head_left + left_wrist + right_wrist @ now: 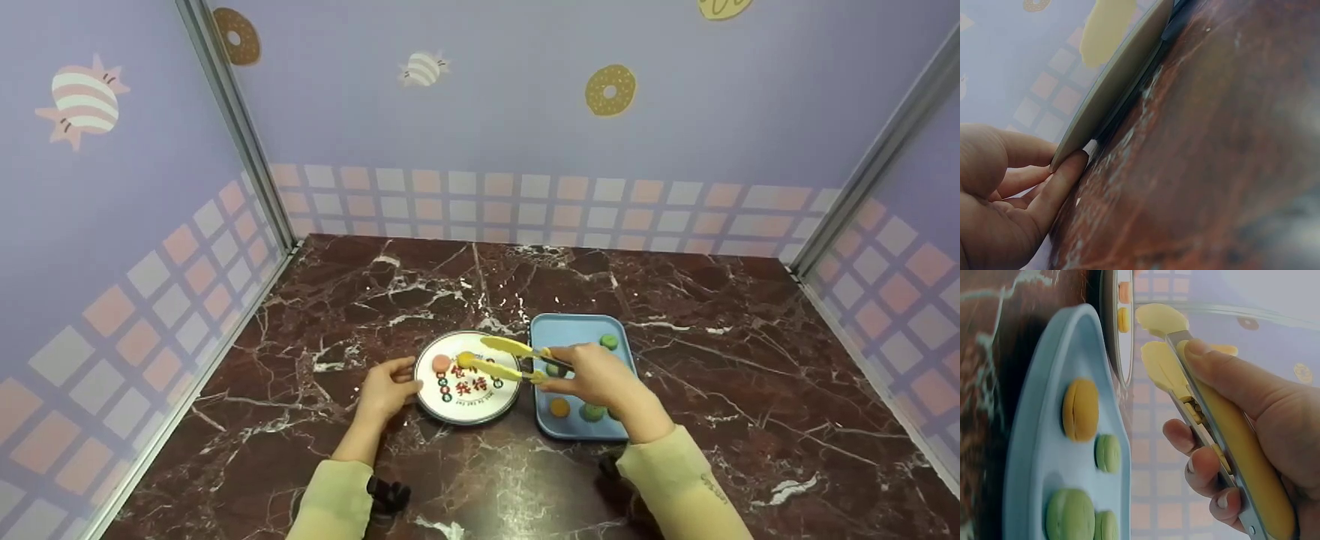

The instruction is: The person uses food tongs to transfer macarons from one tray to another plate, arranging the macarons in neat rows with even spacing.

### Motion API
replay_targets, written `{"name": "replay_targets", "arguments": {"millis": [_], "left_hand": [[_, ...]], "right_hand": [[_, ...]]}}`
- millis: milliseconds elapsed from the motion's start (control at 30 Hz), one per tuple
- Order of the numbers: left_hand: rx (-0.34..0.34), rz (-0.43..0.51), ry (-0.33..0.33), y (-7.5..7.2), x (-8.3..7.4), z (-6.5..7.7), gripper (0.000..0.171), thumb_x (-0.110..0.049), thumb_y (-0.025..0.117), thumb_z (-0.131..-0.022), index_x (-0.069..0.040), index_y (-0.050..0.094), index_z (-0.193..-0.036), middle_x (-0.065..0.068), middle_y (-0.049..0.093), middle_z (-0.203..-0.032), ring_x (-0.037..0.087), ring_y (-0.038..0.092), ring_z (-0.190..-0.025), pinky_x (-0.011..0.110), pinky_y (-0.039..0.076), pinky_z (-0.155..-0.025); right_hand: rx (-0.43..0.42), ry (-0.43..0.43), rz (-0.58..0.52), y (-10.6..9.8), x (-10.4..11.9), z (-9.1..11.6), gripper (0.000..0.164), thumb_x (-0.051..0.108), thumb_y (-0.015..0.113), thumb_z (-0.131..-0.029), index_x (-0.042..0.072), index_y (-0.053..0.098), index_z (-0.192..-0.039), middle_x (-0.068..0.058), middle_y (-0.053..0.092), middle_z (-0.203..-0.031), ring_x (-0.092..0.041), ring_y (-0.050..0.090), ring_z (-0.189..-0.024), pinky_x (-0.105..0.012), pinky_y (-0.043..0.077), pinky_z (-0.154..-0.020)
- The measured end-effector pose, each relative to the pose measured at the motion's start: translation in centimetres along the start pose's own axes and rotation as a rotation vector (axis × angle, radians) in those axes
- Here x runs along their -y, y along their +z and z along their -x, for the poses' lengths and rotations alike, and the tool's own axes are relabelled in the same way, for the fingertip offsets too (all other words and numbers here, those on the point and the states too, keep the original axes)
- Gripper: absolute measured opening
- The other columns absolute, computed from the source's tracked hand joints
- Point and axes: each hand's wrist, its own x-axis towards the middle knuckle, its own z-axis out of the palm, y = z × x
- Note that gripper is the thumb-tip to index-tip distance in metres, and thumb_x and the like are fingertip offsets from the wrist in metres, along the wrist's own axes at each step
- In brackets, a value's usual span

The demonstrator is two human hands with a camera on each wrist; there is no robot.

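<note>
My right hand (600, 375) holds metal-and-yellow tongs (1235, 450), fingers on one arm and thumb on the other. The spatula-like yellow tips stand apart over the plate, with nothing between them in the right wrist view. On the round white plate (465, 414), printed with red characters, lie a pink macaron (441, 364) and a yellow macaron (466, 360), the latter just beside the tongs' tips. At the plate's left edge, my left hand (386, 390) pinches the rim between thumb and fingers, as the left wrist view (1010, 197) shows.
Right of the plate sits a blue tray (577, 324) with an orange-yellow macaron (559, 407) and several green macarons (608, 342), partly hidden under my right hand. The dark red marbled table (300, 435) is enclosed by patterned purple walls (487, 127) at the back and sides.
</note>
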Motion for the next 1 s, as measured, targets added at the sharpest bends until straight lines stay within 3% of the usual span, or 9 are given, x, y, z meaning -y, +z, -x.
{"name": "replay_targets", "arguments": {"millis": [167,300,400,567,667,767,1000], "left_hand": [[-0.002,0.004,-0.009,0.0,0.2,0.0,0.050,0.009,0.070,-0.084,0.013,0.061,-0.133,0.033,0.067,-0.124,0.040,0.069,-0.112,0.034,0.068,-0.077],[0.002,0.018,-0.008,0.0,0.2,0.0,0.050,0.010,0.070,-0.084,0.014,0.060,-0.133,0.034,0.066,-0.124,0.041,0.069,-0.112,0.034,0.068,-0.077],[0.005,0.040,-0.018,0.1,0.2,0.0,0.050,0.011,0.069,-0.085,0.015,0.059,-0.134,0.035,0.065,-0.125,0.040,0.070,-0.111,0.035,0.069,-0.077],[0.001,0.032,-0.025,0.1,0.2,-0.1,0.050,0.011,0.069,-0.085,0.014,0.059,-0.134,0.034,0.065,-0.124,0.040,0.069,-0.110,0.036,0.069,-0.077],[0.000,0.023,-0.023,0.0,0.2,-0.1,0.050,0.011,0.069,-0.086,0.014,0.058,-0.135,0.034,0.065,-0.125,0.040,0.069,-0.111,0.036,0.069,-0.077],[0.001,0.029,-0.024,0.0,0.3,-0.2,0.050,0.011,0.069,-0.086,0.014,0.058,-0.135,0.034,0.065,-0.125,0.041,0.068,-0.111,0.036,0.069,-0.077],[0.004,0.030,-0.025,0.0,0.1,-0.1,0.050,0.010,0.069,-0.087,0.013,0.059,-0.135,0.034,0.065,-0.125,0.040,0.068,-0.111,0.036,0.069,-0.077]], "right_hand": [[-0.011,0.062,-0.005,-0.8,-1.0,1.1,0.050,0.038,0.083,-0.085,0.011,0.073,-0.125,-0.004,0.078,-0.094,-0.017,0.065,-0.072,-0.038,0.057,-0.066],[-0.032,0.098,-0.008,-1.8,-2.0,1.7,0.044,0.038,0.084,-0.084,0.012,0.075,-0.119,0.001,0.072,-0.081,-0.013,0.053,-0.064,-0.032,0.048,-0.059],[-0.030,0.140,-0.022,-2.8,-2.8,2.2,0.040,0.039,0.083,-0.085,0.013,0.075,-0.114,-0.001,0.069,-0.080,-0.015,0.052,-0.063,-0.031,0.043,-0.058],[-0.024,0.242,-0.022,-4.6,-4.2,3.3,0.057,0.044,0.079,-0.088,0.009,0.070,-0.131,-0.015,0.077,-0.108,-0.023,0.069,-0.082,-0.040,0.055,-0.069],[-0.039,0.275,-0.016,-5.4,-4.9,3.9,0.059,0.044,0.079,-0.088,0.008,0.068,-0.134,-0.019,0.076,-0.116,-0.025,0.070,-0.088,-0.045,0.057,-0.075],[-0.051,0.302,-0.017,-6.0,-5.6,4.4,0.059,0.044,0.079,-0.088,0.008,0.068,-0.134,-0.020,0.075,-0.117,-0.022,0.066,-0.080,-0.042,0.055,-0.072],[-0.061,0.358,-0.026,-7.1,-6.8,5.4,0.049,0.041,0.079,-0.089,0.008,0.072,-0.125,-0.008,0.068,-0.079,-0.016,0.052,-0.057,-0.029,0.043,-0.055]]}}
